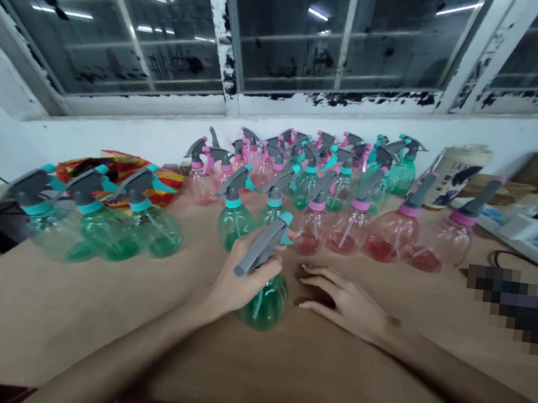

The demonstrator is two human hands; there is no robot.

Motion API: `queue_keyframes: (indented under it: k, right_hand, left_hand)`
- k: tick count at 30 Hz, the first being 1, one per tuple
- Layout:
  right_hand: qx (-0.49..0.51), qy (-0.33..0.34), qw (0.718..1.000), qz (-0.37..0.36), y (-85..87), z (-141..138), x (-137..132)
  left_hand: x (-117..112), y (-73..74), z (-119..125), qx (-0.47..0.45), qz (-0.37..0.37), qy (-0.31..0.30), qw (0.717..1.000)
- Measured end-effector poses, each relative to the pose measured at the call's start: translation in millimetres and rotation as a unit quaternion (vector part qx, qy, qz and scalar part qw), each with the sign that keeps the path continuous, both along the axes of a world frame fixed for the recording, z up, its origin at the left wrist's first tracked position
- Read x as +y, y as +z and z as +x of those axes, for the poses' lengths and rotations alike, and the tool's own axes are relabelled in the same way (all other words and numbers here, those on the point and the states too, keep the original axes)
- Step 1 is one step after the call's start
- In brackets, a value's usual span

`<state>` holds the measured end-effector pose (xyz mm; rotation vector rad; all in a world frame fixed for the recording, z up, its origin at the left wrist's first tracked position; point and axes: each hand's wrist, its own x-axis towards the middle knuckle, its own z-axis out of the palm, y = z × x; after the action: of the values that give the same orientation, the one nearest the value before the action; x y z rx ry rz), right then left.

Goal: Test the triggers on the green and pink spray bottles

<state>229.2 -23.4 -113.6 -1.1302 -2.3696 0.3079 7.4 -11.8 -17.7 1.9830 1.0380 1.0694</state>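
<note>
We see the left hand [237, 279], its grip closed round the neck of the green spray bottle [266, 302], which stands upright on the worktop [87, 323]. The right hand [342, 299] lies palm-down just beside it, grip open, fingers flat.

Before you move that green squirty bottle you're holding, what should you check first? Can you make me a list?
1. Left hand gripping the green spray bottle round its neck: ok.
2. Bottle standing on the table: ok.
3. Right hand flat on the table beside it, holding nothing: ok.
4. Spray top screwed on tight: cannot tell.
5. Pink bottles behind stand apart from it: ok.
</note>
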Motion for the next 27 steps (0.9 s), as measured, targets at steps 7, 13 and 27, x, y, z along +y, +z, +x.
queue_keyframes:
  k: [7, 13, 27]
  right_hand:
    - [-0.023, 0.037, 0.999, 0.011, -3.1, -10.8, 11.8]
    - [-0.013, 0.037, 0.999, 0.004, -1.6, -13.6, 13.3]
    - [0.016, 0.045, 0.995, -0.082, -7.0, -5.2, 16.4]
  left_hand:
    - [4.4, 2.9, 1.5, 0.029, 0.010, -0.012, 0.999]
    - [2.8, 13.5, 4.7, 0.034, 0.022, -0.024, 0.999]
    - [9.9, 9.0, 0.8, 0.034, 0.063, -0.065, 0.995]
